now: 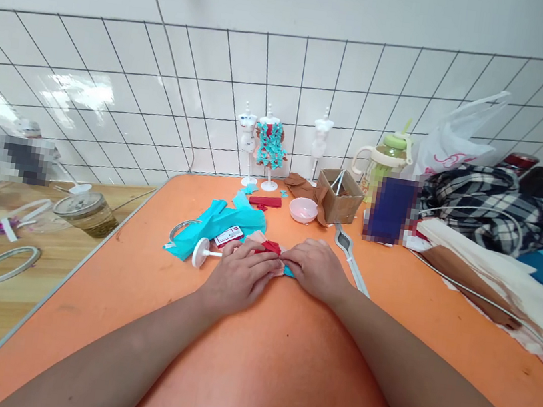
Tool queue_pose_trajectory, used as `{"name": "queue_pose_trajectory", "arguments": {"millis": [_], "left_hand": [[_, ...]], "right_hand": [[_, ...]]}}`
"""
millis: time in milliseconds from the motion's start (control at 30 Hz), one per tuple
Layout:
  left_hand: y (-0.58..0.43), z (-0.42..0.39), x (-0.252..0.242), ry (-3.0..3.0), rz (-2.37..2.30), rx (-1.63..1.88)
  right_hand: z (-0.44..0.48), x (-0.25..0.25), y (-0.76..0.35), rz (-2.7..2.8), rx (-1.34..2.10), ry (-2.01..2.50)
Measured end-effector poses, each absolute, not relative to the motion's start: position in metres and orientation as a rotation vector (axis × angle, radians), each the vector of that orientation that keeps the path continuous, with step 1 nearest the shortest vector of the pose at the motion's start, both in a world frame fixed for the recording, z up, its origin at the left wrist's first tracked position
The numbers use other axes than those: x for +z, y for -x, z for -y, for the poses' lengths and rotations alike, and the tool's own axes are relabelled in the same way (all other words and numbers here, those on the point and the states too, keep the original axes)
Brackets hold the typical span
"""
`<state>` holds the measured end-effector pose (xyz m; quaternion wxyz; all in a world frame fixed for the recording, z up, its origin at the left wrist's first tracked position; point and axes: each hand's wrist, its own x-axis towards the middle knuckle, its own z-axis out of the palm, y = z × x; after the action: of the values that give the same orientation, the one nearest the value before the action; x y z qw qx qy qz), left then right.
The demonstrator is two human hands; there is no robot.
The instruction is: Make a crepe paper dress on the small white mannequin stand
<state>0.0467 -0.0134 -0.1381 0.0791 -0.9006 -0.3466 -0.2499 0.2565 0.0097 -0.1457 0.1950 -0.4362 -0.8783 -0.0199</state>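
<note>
The miniature dress form (pixel 200 253) is lying crosswise, base leftward; the left hand (pixel 241 277) is curling its fingers round it, the right hand (pixel 315 270) bunching fingertips beside red fabric (pixel 271 246), pinch hidden.

I'd call this a craft corner for doll-sized outfits, though whether it sits in a home, a classroom or a studio I can't tell. Miniature dress forms (pixel 320 139) stand at the back of my orange surface (pixel 237 374), one in turquoise ruffles (pixel 272 144), and another white stand (pixel 200 252) lies on its side by my fingers (pixel 262 268). Loose turquoise material (pixel 216 216), a cardboard box (pixel 345 204) and a tape roll (pixel 7 265) to my left suggest handwork. Behind runs a white tiled wall (pixel 251 62); a drinking jug (pixel 389 158), plastic bag (pixel 454 145) and checked cloth (pixel 480 192) look casual and personal.
</note>
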Motion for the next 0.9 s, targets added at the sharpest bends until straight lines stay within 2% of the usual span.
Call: {"name": "queue_pose_trajectory", "arguments": {"millis": [233,500,900], "left_hand": [[-0.043,0.014,-0.137,2.586,0.913,-0.93],[-0.043,0.014,-0.133,2.357,1.158,-0.649],[-0.019,0.0,-0.115,2.354,1.278,-0.597]], "right_hand": [[-0.01,-0.148,-0.256,2.408,-0.016,1.236],[-0.009,-0.146,-0.256,2.48,-0.092,1.198],[-0.008,-0.147,-0.256,2.469,-0.052,1.225]]}}
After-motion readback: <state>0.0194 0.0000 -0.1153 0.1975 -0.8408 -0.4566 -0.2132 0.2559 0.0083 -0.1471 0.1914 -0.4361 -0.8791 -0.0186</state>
